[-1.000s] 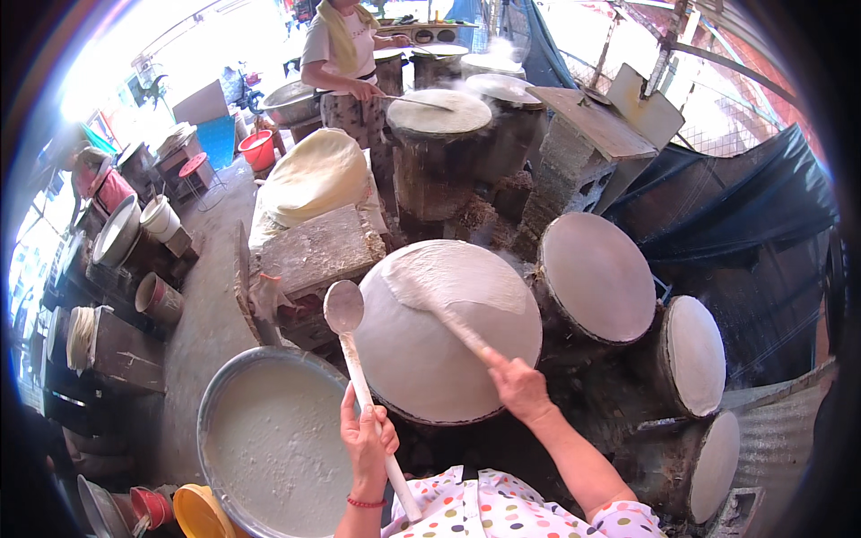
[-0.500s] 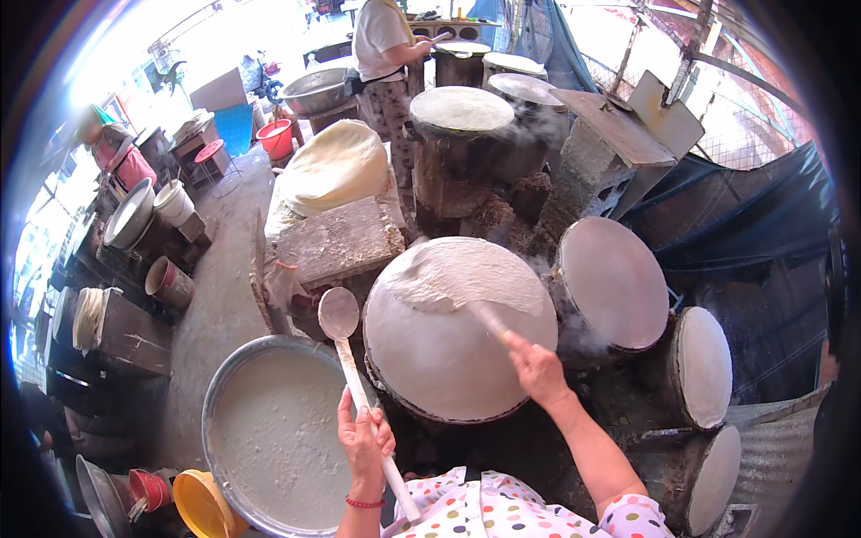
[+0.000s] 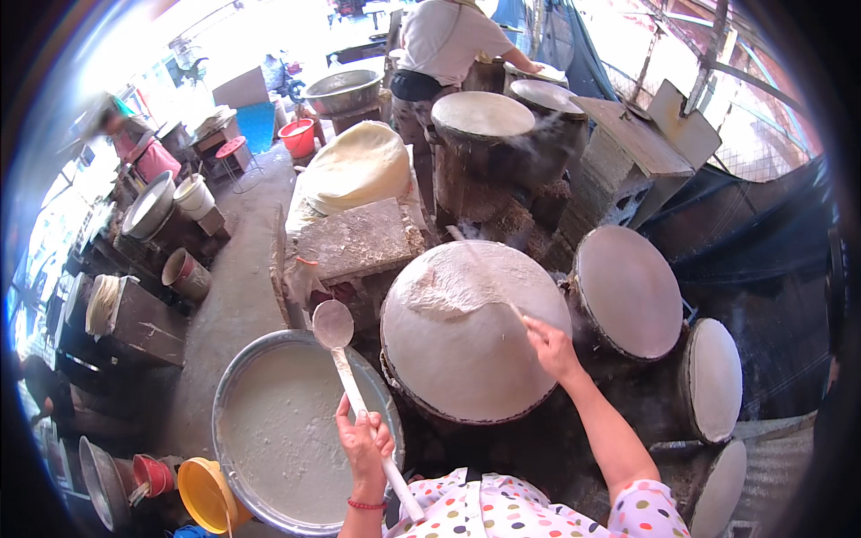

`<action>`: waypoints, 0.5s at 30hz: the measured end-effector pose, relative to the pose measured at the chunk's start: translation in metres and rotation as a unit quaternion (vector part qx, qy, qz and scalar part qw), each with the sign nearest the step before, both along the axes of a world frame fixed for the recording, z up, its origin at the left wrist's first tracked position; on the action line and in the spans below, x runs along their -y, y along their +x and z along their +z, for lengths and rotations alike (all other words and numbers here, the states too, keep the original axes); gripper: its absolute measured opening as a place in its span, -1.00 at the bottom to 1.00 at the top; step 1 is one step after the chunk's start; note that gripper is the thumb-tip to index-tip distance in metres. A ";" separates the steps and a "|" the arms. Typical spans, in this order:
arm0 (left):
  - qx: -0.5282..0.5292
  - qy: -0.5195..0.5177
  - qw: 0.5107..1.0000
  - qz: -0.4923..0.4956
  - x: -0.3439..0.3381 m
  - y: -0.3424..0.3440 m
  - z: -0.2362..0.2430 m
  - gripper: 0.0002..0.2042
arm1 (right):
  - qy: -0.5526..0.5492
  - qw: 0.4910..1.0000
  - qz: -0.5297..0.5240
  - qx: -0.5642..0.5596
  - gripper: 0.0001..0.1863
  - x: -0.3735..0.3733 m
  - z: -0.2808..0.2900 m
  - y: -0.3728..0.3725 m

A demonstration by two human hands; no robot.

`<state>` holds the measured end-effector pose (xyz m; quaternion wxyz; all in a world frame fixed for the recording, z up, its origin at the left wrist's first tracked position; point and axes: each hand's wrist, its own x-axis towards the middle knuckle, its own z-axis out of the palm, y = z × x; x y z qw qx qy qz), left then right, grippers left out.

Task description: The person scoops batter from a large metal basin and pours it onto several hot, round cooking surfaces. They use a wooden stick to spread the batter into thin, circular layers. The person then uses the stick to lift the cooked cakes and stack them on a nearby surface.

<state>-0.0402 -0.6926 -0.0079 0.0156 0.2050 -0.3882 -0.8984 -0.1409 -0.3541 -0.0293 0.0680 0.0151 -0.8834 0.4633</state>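
Note:
My left hand (image 3: 364,443) is wrapped round the white handle of a ladle (image 3: 334,325), which points up and away with its round bowl above the far rim of a batter tub (image 3: 235,368). Thin white batter fills much of that tub. In my right hand (image 3: 552,345) is the near end of a stick (image 3: 516,314). The stick reaches beneath a wrinkled, wet-looking pale sheet (image 3: 448,280) on the big round steamer (image 3: 475,359), and what seems its far end shows past the far rim. The sheet is bunched toward the far left; the nearer surface lies smooth.
Several round-topped steamers (image 3: 628,291) stand to my right and ahead, some steaming. A rough board (image 3: 359,240) and a pale heaped pile (image 3: 354,168) lie beyond my steamer. A co-worker (image 3: 448,40) leans over the far pots. A yellow bucket (image 3: 204,495) stands at lower left.
The view has shifted, so most things appear farther right. The stick has swung a little under the sheet, with my right hand moving slightly. The co-worker has bent rightward, reaching over a pot.

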 end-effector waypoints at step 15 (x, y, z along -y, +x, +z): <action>0.048 -0.035 0.988 0.143 -0.077 0.056 0.006 -0.64 | -0.051 0.975 0.160 0.142 -0.64 -0.023 -0.016 -0.065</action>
